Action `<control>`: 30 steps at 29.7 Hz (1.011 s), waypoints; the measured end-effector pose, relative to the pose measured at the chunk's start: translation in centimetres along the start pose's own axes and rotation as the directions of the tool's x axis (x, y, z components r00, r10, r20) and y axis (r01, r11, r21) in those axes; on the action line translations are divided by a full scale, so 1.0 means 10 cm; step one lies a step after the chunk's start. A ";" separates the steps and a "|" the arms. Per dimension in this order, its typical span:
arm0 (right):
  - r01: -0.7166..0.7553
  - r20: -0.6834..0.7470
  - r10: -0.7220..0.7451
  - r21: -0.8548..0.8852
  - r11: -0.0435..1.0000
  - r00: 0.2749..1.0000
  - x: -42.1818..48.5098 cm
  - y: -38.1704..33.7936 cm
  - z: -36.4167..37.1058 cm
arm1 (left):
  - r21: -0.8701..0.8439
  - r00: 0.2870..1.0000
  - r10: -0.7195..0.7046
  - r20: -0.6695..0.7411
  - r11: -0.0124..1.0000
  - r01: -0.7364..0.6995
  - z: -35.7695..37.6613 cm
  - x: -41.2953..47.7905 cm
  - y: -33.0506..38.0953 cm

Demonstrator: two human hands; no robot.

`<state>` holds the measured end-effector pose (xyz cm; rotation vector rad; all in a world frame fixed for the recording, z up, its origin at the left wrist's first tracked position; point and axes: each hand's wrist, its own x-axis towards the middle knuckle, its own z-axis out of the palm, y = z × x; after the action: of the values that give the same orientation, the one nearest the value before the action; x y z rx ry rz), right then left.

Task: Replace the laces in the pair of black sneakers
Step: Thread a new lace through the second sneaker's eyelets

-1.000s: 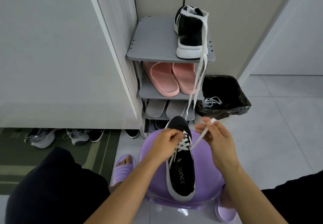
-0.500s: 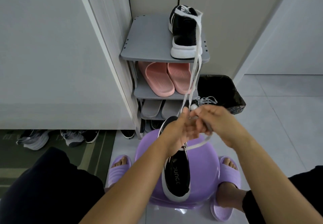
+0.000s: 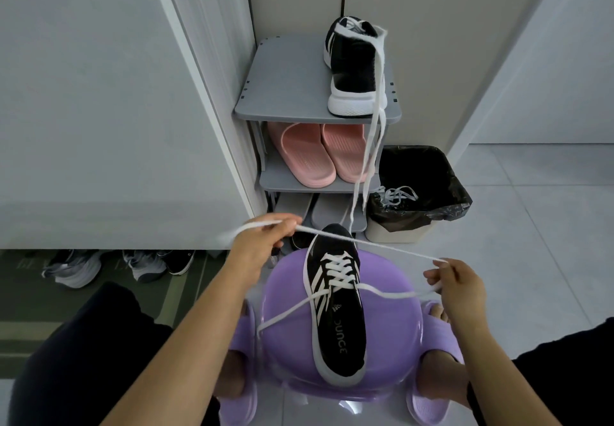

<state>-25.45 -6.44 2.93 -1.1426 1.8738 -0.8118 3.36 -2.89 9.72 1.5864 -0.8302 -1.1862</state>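
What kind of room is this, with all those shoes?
Probably a home's entryway: a grey shoe rack holds pink slippers, more sneakers sit on a floor mat, and a bin stands beside the rack.

Barred ahead by taut white lace [image 3: 392, 249], grey shoe rack [image 3: 285, 93], lined bin [image 3: 398, 234]; white wall [image 3: 99, 110] left; open over tiled floor [image 3: 538, 243] rightward.

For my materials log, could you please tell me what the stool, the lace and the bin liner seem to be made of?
Stool: glossy, slightly translucent purple plastic, by its shine. Lace: flat white woven fabric, matte, probably cotton or polyester. Bin liner: thin black plastic film, crinkled and shiny at the rim.
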 end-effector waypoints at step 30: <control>0.371 0.587 -0.319 0.034 0.928 0.745 -0.48 -0.68 0.41 | 0.178 0.989 0.069 0.134 0.980 -0.093 0.62 -0.33 -0.14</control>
<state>-17.72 -5.19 7.95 -1.6123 1.2008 -0.4842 -3.52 -1.29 8.93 1.6201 -1.1043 -1.1893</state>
